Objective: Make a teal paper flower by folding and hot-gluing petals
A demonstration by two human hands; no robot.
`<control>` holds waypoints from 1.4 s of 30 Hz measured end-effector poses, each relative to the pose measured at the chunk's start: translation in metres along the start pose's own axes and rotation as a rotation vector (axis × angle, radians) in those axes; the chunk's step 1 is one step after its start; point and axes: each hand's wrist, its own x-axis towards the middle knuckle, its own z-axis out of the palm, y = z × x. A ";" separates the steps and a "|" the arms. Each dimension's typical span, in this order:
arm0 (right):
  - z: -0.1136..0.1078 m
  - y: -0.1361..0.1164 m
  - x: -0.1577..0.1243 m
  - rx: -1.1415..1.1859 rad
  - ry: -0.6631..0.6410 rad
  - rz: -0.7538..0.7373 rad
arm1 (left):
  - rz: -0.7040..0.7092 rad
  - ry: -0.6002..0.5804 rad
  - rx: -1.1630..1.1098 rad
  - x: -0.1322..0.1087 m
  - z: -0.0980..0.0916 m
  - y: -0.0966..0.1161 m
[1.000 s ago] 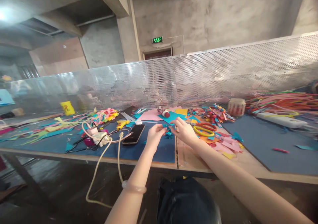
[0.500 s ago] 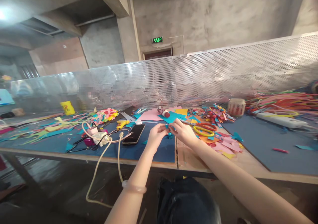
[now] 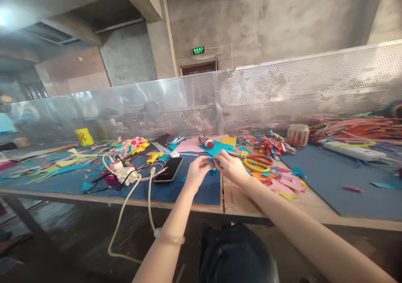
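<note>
Both hands meet over the table's middle, pinching a small piece of blue paper [image 3: 211, 160] between their fingertips. My left hand [image 3: 199, 171] grips it from the left; my right hand [image 3: 231, 165] holds it from the right. Fingers cover most of the paper, so its shape is unclear. Blue scraps [image 3: 214, 172] lie just below the fingertips. Behind the hands, a glue stick [image 3: 205, 141] rests on pink paper [image 3: 191, 145] and blue paper [image 3: 220, 147]. Scissors [image 3: 256, 165] with yellow and orange handles lie right of my right hand.
A phone [image 3: 168, 169], a yellow glue gun [image 3: 155, 157] and tangled cables with a plug [image 3: 127, 175] lie left. Paper scraps [image 3: 287, 182], a jar [image 3: 298, 135] and a power strip [image 3: 354, 151] are at right. A perforated metal panel [image 3: 251, 94] runs behind the table.
The view has shifted very slightly. Both hands keep nearly the same pose, still pinching the blue paper.
</note>
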 end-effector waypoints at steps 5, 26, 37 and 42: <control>0.001 -0.003 0.001 -0.008 -0.040 0.048 | -0.009 0.005 0.041 0.000 0.001 0.002; 0.002 0.003 0.006 0.585 -0.065 0.267 | -0.045 0.052 0.020 0.002 -0.001 0.000; 0.001 0.002 0.005 0.581 -0.051 0.215 | -0.038 0.065 0.039 0.005 -0.004 -0.008; -0.002 0.003 0.007 0.610 -0.049 0.228 | -0.046 0.081 0.039 0.005 -0.004 -0.009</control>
